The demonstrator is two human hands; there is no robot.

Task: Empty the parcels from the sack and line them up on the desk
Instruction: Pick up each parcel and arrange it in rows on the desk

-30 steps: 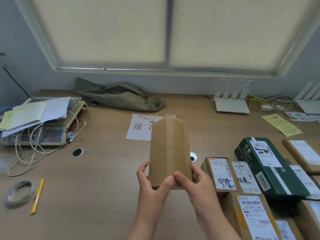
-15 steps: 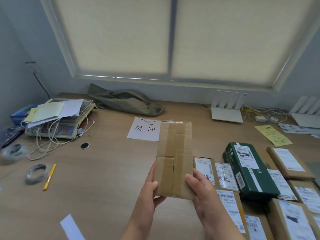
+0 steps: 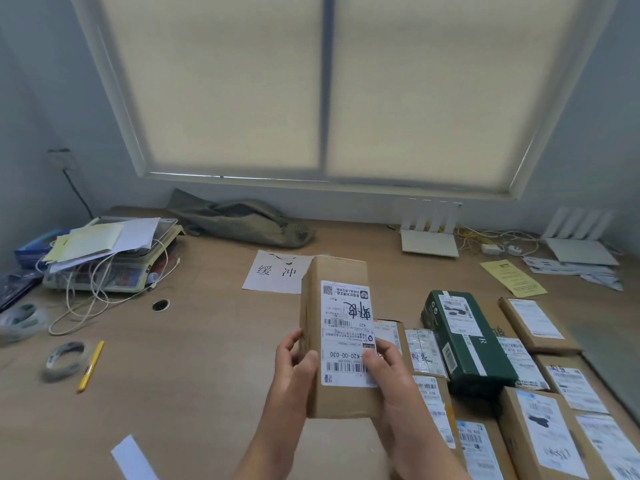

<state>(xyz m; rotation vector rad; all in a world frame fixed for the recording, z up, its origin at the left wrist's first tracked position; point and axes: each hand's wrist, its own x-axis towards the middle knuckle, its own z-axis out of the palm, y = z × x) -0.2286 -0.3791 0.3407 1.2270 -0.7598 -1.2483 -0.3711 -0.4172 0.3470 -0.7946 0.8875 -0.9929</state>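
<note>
A brown cardboard parcel (image 3: 337, 271) with a white shipping label facing me is held upright above the desk (image 3: 194, 358). My left hand (image 3: 292, 368) grips its lower left side, my right hand (image 3: 388, 375) grips its lower right side with the thumb on the label. The olive-green sack (image 3: 242, 220) lies flat at the back of the desk under the window. Several parcels (image 3: 540, 434) lie side by side on the desk at the right, among them a dark green box (image 3: 464, 337).
A scale (image 3: 107, 271) piled with papers and white cables sits at the left. A tape roll (image 3: 64, 360) and a yellow pen (image 3: 90, 365) lie near the left edge. A paper sheet with characters (image 3: 273, 271) lies mid-desk. White routers (image 3: 429, 233) and cables stand at the back right.
I have turned the parcel in my hands so its labelled face now shows instead of the taped brown side. My view has tilted up and shifted left.
</note>
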